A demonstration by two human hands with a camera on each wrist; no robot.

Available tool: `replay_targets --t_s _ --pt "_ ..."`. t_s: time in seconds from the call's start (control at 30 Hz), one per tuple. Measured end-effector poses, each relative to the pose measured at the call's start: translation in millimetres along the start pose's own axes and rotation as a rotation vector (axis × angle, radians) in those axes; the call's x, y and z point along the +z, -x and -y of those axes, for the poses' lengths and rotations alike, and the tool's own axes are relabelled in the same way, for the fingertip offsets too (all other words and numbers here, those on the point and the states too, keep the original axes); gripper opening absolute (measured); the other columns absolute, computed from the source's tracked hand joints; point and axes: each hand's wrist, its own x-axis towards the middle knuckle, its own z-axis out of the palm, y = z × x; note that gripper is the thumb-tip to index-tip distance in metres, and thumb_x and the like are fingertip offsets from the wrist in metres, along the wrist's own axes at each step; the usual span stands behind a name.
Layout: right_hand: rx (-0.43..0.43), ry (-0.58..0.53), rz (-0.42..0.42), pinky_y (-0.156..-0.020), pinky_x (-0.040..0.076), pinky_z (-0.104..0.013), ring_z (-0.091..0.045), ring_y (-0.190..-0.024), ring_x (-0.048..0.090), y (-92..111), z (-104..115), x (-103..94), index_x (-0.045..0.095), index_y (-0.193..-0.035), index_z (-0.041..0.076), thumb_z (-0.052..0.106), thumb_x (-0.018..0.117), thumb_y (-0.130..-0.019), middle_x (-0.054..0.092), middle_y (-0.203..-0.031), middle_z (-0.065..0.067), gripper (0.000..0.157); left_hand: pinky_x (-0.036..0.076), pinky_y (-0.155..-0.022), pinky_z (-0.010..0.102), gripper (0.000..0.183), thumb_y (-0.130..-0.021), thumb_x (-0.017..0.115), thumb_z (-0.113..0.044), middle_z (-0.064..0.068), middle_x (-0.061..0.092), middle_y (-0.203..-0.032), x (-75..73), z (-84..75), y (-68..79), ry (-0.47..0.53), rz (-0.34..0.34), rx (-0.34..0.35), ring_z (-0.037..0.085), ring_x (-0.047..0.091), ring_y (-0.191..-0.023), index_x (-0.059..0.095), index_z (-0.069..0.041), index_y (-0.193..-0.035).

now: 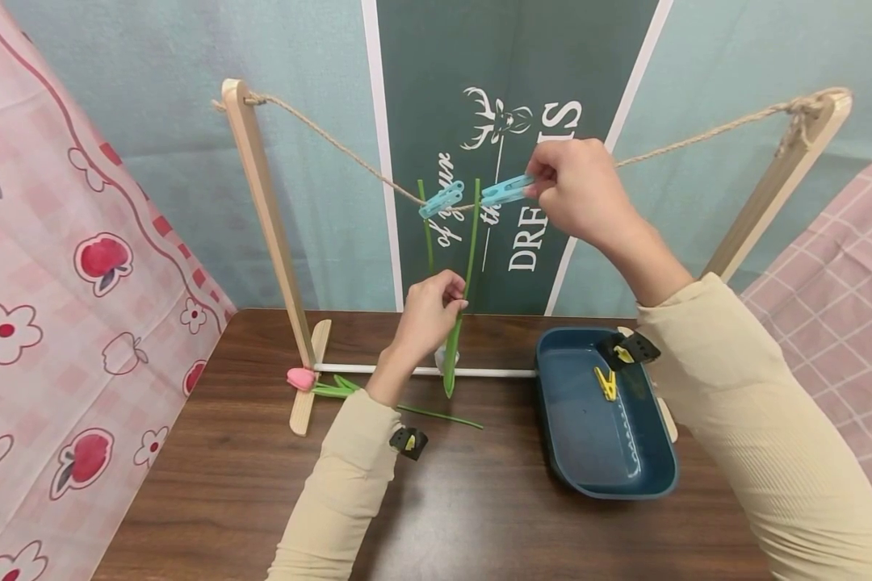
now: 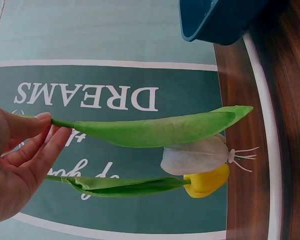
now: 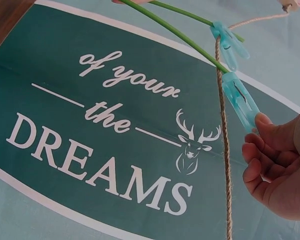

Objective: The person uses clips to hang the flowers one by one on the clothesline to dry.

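Observation:
My left hand (image 1: 430, 311) pinches the green stem (image 1: 472, 250) of an artificial white flower (image 2: 195, 156) that hangs head down. Its stem's upper end crosses the twine rope (image 1: 349, 152). Between thumb and fingers, my right hand (image 1: 581, 194) holds the handle end of a light blue clothespin (image 3: 240, 100); its other end is at the stem and rope. Whether it clamps them I cannot tell. Beside it, a second blue clothespin (image 1: 442, 200) grips the rope and the stem of a yellow tulip (image 2: 207, 182), also head down.
The rope sags between two wooden posts (image 1: 265, 210), joined below by a white rod (image 1: 497, 373). A pink tulip (image 1: 301, 378) lies by the left foot. A dark blue basin (image 1: 589, 452) at right holds a yellow clothespin (image 1: 606, 384). A printed curtain (image 1: 312, 242) hangs behind.

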Motion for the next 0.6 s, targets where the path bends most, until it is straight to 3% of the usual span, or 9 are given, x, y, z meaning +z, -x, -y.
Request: replay_targets --t_s 0.6 --pt "-0.001 0.071 0.059 -0.063 0.036 -0.039 -0.032 -0.071 0.050 -7.5 3.2 -0.4 0.063 -0.079 -0.007 -0.007 0.052 -0.081 0.060 -0.073 -0.019 0.010 0.047 -0.066 0.024 0.009 -0.082 0.065 0.001 0.007 0.062 -0.080 0.1 0.1 -1.5 0.002 -0.002 0.010 0.016 0.058 -0.073 0.061 0.001 -0.090"
